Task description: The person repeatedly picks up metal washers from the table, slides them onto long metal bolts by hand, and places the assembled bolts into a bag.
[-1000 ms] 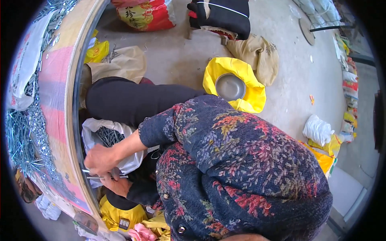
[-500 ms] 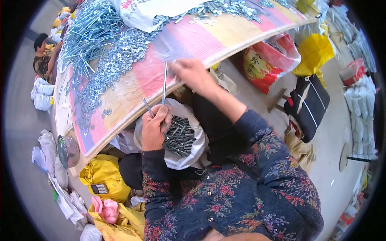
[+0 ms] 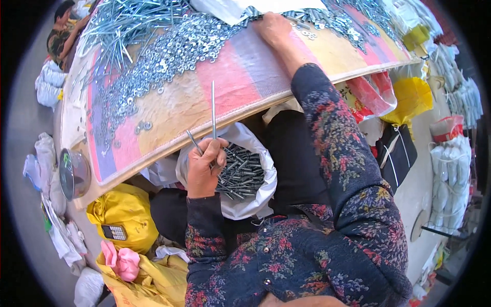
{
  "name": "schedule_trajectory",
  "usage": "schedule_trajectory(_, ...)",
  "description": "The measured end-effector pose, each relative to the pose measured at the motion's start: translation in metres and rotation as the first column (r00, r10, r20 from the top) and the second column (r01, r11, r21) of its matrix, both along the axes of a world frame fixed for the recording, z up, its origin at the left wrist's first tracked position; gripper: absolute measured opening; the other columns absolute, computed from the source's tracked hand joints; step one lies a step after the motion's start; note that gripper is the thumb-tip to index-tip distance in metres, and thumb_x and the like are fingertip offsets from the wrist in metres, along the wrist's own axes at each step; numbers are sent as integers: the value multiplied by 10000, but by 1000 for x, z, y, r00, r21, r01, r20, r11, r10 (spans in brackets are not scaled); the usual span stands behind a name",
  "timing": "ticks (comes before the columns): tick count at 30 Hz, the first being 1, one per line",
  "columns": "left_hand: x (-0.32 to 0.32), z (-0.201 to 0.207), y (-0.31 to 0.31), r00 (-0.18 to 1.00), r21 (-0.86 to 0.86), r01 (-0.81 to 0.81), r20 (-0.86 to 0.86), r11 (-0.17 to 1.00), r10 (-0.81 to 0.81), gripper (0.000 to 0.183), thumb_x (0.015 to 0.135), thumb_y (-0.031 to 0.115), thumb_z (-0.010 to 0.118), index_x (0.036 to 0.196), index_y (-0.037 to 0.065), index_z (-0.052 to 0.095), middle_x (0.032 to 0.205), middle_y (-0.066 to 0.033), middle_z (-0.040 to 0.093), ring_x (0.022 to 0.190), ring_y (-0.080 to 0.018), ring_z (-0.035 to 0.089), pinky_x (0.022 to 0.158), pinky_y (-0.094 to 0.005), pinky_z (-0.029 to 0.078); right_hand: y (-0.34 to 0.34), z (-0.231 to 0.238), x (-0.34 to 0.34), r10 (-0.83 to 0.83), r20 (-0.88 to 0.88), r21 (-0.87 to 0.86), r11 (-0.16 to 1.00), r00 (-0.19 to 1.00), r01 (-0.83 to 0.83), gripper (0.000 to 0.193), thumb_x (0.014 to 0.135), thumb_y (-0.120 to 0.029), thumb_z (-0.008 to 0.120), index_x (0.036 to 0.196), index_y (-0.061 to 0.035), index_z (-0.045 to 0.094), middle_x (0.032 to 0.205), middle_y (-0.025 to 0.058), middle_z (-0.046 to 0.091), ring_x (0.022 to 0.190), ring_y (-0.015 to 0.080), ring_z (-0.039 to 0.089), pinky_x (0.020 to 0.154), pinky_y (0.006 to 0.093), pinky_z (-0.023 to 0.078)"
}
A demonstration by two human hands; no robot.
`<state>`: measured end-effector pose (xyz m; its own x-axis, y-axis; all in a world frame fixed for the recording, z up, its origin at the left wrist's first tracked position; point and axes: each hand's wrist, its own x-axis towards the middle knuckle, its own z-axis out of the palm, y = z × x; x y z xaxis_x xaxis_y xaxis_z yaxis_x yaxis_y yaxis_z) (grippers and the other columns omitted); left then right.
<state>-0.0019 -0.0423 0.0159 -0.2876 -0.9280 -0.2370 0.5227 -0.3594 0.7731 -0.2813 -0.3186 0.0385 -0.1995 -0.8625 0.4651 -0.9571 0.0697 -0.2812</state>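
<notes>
My left hand [image 3: 206,166] is closed around two long thin metal rods, a longer upright rod [image 3: 214,110] and a tilted rod [image 3: 194,141]. It is just above a white bag [image 3: 268,176] filled with short metal bolts with sleeves [image 3: 240,171]. Over the table, my right hand [image 3: 274,31] reaches to a heap of small metal sleeves [image 3: 250,14] at the far edge of the cloth. Its fingertips dip into the heap, so whether they grip anything is hidden. A broad spread of washers [image 3: 179,51] covers the cloth left of this hand, beside a pile of long rods [image 3: 123,30].
The table's front edge [image 3: 245,111] runs between me and the parts. A round tin [image 3: 74,174] stands at its left corner. Yellow bags [image 3: 125,212] with a calculator [image 3: 114,232] sit at my left. A red bag [image 3: 371,94] is under the right side. Another person [image 3: 61,36] is far left.
My right hand has gone from near the rod tips, forward across the table to the sleeve heap. My left hand still holds the rods over the bag. The view has shifted somewhat.
</notes>
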Motion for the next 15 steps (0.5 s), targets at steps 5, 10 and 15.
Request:
schedule_trajectory(5, -4, 21, 5, 988, -54, 18, 153, 998, -9, 267, 942, 175, 527, 1099, -30, 593, 625, -15, 555, 449, -24, 361, 407, -175, 237, 59, 1, -5, 366, 639, -171, 925, 677, -339, 326, 818, -335, 654, 871, -13, 662, 769, 90, 650, 671, 191, 598, 612, 307, 461)
schedule_trajectory(10, -8, 10, 11, 964, -71, 25, 265, 997, -5, 267, 956, 203, 505, 1054, -22, 611, 659, -11, 582, 438, -14, 324, 402, -166, 219, 150, 19, 37, 368, 924, -269, 813, 100, -516, 219, 919, -222, 571, 804, -42, 621, 650, -26, 524, 562, 56, 387, 531, 207, 294)
schedule_trajectory(15, -6, 5, 20, 976, -69, 45, 218, 997, -29, 247, 945, 219, 537, 912, -9, 628, 636, 14, 537, 449, -12, 319, 400, -171, 217, 174, 21, 47, 385, 916, -243, 755, 113, -609, 183, 949, -171, 532, 914, -13, 617, 679, -28, 482, 581, 46, 349, 520, 198, 270)
